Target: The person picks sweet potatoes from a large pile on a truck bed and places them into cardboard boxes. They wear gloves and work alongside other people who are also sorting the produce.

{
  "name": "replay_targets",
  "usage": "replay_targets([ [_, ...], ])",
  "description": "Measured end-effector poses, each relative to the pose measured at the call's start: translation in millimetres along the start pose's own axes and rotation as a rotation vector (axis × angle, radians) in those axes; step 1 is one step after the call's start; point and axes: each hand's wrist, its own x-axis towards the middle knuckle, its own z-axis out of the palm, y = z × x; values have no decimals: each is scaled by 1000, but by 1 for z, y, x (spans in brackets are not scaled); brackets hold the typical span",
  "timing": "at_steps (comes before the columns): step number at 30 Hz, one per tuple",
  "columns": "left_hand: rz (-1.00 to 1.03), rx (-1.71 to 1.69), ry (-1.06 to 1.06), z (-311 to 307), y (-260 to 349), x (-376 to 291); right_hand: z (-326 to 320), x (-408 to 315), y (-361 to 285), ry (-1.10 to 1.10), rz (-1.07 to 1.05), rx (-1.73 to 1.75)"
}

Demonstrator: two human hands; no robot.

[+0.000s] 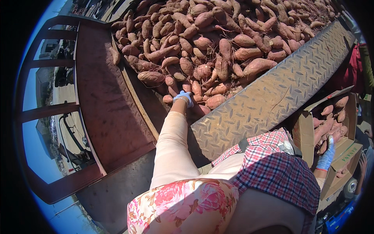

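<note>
My left hand [184, 98], in a pale blue glove, reaches to the near edge of a big heap of sweet potatoes [204, 70]. Its fingers touch the roots there; whether they grip one is hidden. At the right, my right hand [327, 156], in a blue and white knit glove, lies over an open cardboard box [304, 137]. Its fingertips rest against the sweet potatoes [324, 128] inside, and its grip cannot be made out. The roots in the heap carry soil and thin rootlets.
A diamond-plate metal ledge [263, 102] runs between the heap and the box. Reddish metal side panels [108, 87] and a barred frame [49, 112] stand at the left. A second cardboard box [347, 166] is at the lower right, beside another person's arm [363, 168].
</note>
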Motion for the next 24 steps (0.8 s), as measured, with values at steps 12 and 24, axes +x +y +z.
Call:
replay_targets([
  [12,238,-514,51,-76,7,-56,116,-35,-17,-204,-110,-272],
  [24,1198,-564,251,-60,202,-236,165,-11,10,-697,-359,-38],
])
